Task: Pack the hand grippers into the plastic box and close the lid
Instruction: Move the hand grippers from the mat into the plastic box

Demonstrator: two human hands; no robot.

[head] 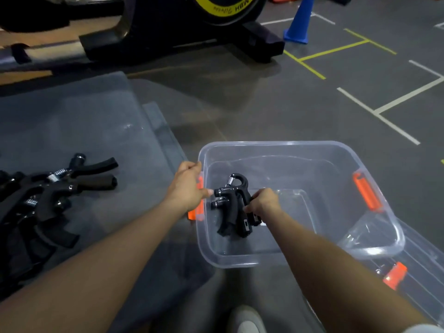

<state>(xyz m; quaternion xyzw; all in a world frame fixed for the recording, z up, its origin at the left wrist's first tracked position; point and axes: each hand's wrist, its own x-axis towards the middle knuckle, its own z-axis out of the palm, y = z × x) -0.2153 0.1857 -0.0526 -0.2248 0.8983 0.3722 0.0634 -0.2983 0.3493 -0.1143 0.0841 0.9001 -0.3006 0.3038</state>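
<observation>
A clear plastic box with orange latches stands on the floor in front of me. Inside it, near the left wall, lie a few black hand grippers with metal springs. My right hand reaches into the box and is closed on the handles of those grippers. My left hand rests on the box's left rim, over the orange latch. A pile of several more black hand grippers lies to the left on a clear lid.
A second clear lid with an orange clip lies under the box at the right. An exercise bike base stands behind, and a blue cone beyond. My shoe shows at the bottom edge. Taped lines mark the grey floor.
</observation>
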